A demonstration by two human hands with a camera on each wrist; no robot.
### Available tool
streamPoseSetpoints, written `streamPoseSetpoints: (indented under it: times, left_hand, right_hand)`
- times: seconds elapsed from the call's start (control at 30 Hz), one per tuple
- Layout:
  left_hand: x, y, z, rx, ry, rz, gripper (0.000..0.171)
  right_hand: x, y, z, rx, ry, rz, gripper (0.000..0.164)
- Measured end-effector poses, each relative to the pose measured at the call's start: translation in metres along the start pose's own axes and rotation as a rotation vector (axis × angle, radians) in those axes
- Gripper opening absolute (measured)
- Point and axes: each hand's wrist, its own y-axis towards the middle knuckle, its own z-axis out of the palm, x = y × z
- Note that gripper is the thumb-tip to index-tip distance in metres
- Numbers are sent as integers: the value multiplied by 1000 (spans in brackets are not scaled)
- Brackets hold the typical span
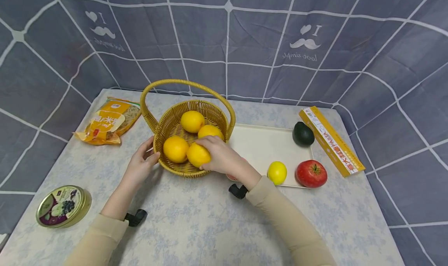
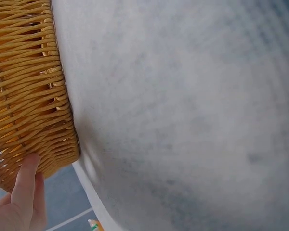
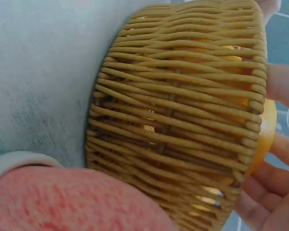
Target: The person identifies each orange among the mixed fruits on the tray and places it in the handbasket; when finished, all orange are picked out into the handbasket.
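Observation:
A yellow wicker basket (image 1: 182, 174) with a tall arched handle stands on the table, with several oranges (image 1: 175, 149) inside. My right hand (image 1: 222, 156) reaches over the near right rim and grips an orange (image 1: 198, 155) at the front of the basket. In the right wrist view its fingers (image 3: 274, 183) curl beside that fruit at the rim, the orange partly hidden by the weave. At the basket's left side my left hand (image 1: 140, 163) rests its fingers against the outer wall. One extended finger (image 2: 26, 180) touches the weave in the left wrist view.
Right of the basket lies a cream tray (image 1: 260, 141) with a lemon (image 1: 277, 172), an avocado (image 1: 303, 134), a red fruit (image 1: 311, 174) and a mottled red fruit (image 3: 77, 199) beneath my right wrist. A pasta box (image 1: 332, 141), noodle bag (image 1: 112, 122) and round tin (image 1: 63, 206) lie around.

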Motion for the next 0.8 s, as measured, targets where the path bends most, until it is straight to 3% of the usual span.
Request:
streamPoseSetpoints:
  times: [0.37,0.53,0.6,0.8]
  left_hand:
    - [1,0,1,-3,6,-4,68]
    - [0,0,2,-4,15,-6,67]
    - [0,0,2,-5,20,-12,67]
    - [0,1,2,-10,33,-30,68]
  right_hand:
    - [-3,3,10,19,-16,35,63]
    - [-1,-2,13,-40,-5,6,54]
    - [-1,-8,9,-79,59,-2,50]
    - [-10,-31,-11,-167,386,-4,43]
